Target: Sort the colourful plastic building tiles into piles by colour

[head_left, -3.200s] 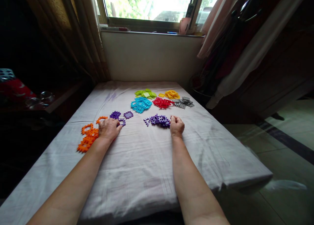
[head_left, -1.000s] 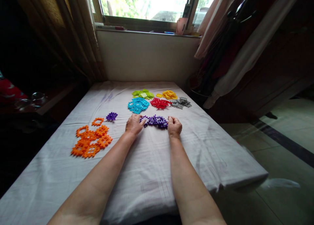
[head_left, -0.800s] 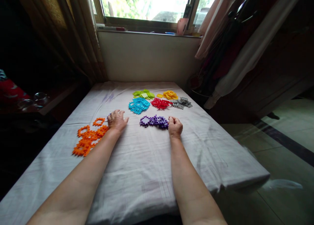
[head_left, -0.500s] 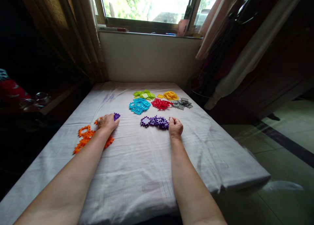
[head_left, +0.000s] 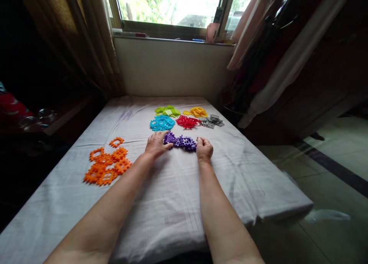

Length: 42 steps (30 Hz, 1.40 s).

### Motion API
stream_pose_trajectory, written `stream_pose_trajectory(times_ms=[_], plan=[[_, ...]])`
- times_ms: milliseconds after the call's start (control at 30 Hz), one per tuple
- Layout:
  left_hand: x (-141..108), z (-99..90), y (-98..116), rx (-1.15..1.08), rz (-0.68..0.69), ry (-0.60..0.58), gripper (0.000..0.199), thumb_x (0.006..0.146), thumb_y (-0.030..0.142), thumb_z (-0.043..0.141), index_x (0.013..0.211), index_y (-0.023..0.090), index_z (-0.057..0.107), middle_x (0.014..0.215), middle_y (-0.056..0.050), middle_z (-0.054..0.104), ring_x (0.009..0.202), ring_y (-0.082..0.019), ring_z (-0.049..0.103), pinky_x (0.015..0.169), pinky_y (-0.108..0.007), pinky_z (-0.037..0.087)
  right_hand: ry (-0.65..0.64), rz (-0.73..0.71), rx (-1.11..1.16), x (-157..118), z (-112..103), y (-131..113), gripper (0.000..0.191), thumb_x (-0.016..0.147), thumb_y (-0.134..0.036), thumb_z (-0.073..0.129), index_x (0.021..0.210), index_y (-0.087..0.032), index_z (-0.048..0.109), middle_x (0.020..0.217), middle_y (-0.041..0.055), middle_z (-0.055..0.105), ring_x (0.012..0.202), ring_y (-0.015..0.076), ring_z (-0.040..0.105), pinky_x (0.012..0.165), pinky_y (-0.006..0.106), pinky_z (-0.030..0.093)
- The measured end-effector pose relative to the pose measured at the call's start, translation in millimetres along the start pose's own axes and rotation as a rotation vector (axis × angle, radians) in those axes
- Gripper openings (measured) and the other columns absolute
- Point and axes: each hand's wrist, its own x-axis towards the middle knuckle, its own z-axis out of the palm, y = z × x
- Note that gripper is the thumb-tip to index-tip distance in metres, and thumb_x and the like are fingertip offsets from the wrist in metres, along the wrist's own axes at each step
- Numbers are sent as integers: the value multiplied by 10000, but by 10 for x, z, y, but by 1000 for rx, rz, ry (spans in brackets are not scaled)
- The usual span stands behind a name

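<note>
My left hand (head_left: 156, 144) grips purple interlocking building tiles (head_left: 169, 138) between thumb and fingers, at the left end of a flat purple pile (head_left: 186, 142). At the pile's right end is my right hand (head_left: 204, 149), its fingers curled and pinched together against the edge. What lies between those fingertips is hidden. Orange tiles (head_left: 106, 159) with notched edges, several with square openings, lie loosely heaped to the left of my left hand. One orange frame piece (head_left: 116, 142) sits apart behind them.
Beyond my hands lie heaps of blue (head_left: 161, 122), lime green (head_left: 167, 111), red (head_left: 187, 121), yellow (head_left: 199, 111) and grey tiles (head_left: 212, 121). A wrinkled pale cloth (head_left: 161, 218) covers the table. Hanging clothes (head_left: 267, 72) are at the right, a curtain (head_left: 94, 45) at the left.
My left hand has moved right, from above the orange tiles to the purple pile, carrying purple tile material. The orange tiles are now uncovered. My right hand stays at the pile's right end.
</note>
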Motion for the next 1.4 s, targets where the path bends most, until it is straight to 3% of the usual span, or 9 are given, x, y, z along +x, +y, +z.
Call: stream_pose_trajectory(times_ms=[267, 567, 700, 867, 1033, 1100, 1233, 1400], plan=[[-31, 142, -6, -62, 23, 2, 633, 799, 442, 740, 1387, 295, 557, 1337, -71, 620, 1234, -266, 568, 1071, -400, 425, -2, 3, 5, 17, 11, 20, 407, 803, -490, 519, 855, -173, 768, 792, 80, 766, 699, 207, 678, 678, 299, 517], [32, 119, -142, -238, 46, 150, 549, 795, 399, 751, 1309, 264, 616, 1288, -76, 636, 1247, -259, 569, 1098, -401, 435, -6, 8, -27, 5, -3, -12, 410, 806, -474, 506, 862, -166, 772, 766, 80, 760, 710, 213, 678, 707, 307, 518], [46, 139, -211, -332, 68, 161, 562, 730, 389, 800, 1261, 280, 651, 1208, -49, 673, 1144, -241, 625, 1047, -388, 482, -12, 15, -33, -2, -6, -26, 417, 814, -473, 497, 882, -169, 775, 790, 82, 765, 718, 212, 682, 703, 303, 520], [75, 197, -196, -422, 38, 151, 551, 753, 365, 775, 1278, 256, 650, 1155, -43, 715, 1046, -206, 675, 982, -350, 516, -21, 15, -52, 1, 0, -28, 408, 822, -458, 498, 887, -168, 777, 766, 77, 761, 707, 206, 675, 697, 294, 516], [66, 207, -186, -462, -19, 149, 328, 828, 444, 702, 1074, 231, 747, 1045, -46, 760, 961, -200, 704, 893, -316, 537, -19, 24, -71, 2, -1, -37, 408, 826, -469, 493, 870, -177, 774, 724, 62, 747, 683, 203, 659, 661, 284, 499], [74, 198, -186, -468, -48, 169, 325, 893, 489, 614, 1036, 234, 756, 1015, -47, 767, 950, -203, 708, 869, -319, 541, -18, 20, -79, -3, -2, -43, 404, 822, -467, 496, 872, -177, 773, 734, 64, 750, 692, 206, 661, 663, 285, 496], [119, 212, -119, -475, -54, 185, 400, 952, 513, 521, 1139, 229, 730, 1102, -63, 763, 1036, -211, 701, 909, -330, 539, -25, 29, -79, -13, -12, -66, 411, 823, -459, 481, 881, -170, 768, 746, 72, 749, 696, 209, 660, 658, 289, 493], [111, 292, -39, -431, 16, 127, 371, 861, 438, 681, 1179, 250, 722, 1333, -65, 682, 1268, -230, 605, 1096, -355, 452, -50, 36, -107, -15, -47, -129, 395, 850, -427, 466, 912, -168, 758, 807, 80, 754, 756, 216, 674, 740, 311, 519]])
